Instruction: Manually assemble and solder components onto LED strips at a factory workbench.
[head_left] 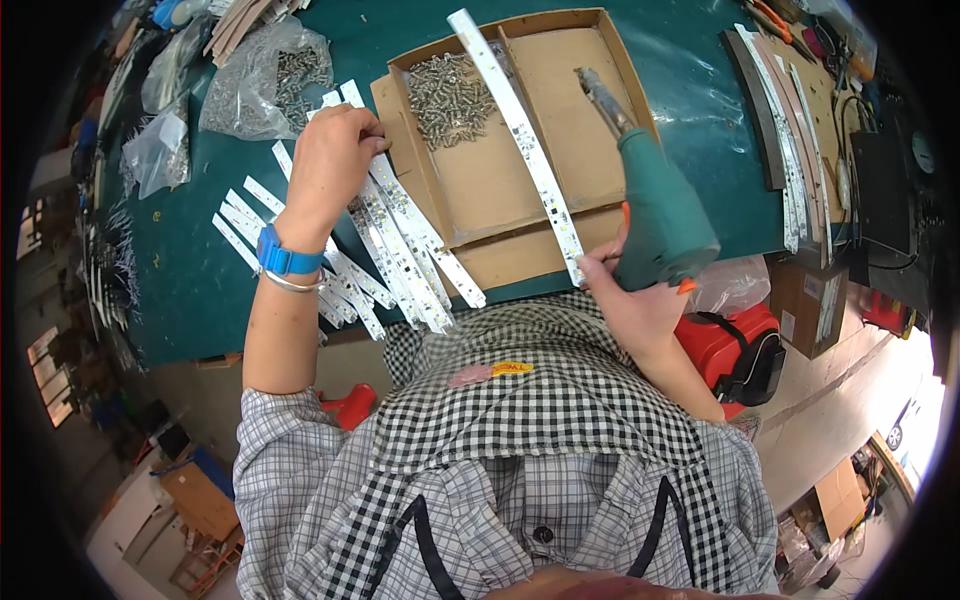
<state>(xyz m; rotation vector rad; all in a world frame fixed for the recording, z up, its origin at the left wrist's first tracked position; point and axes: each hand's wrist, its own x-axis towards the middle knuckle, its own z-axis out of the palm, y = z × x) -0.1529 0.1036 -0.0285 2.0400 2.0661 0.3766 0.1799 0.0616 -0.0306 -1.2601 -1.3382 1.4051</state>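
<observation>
Loose LED circuit strips [400, 250], white with small chips, lie fanned in a pile at the table's near left edge. My left hand [338, 155], with a blue watch [285, 255] on its wrist, is closed at the far ends of these strips; its fingertips are partly hidden. In my right hand [640, 300] is a green electric screwdriver [665, 205], its metal tip pointing away and to the left. Between that hand's thumb and fingers is the near end of another LED strip [530, 150], which slants across a cardboard tray [575, 75].
Several small screws [448, 98] fill part of the tray's left compartment. Clear plastic bags [270, 85] with metal parts stand at the far left. More long strips [790, 150] and pliers [775, 20] lie on the right. A red case [725, 350] is below the table edge.
</observation>
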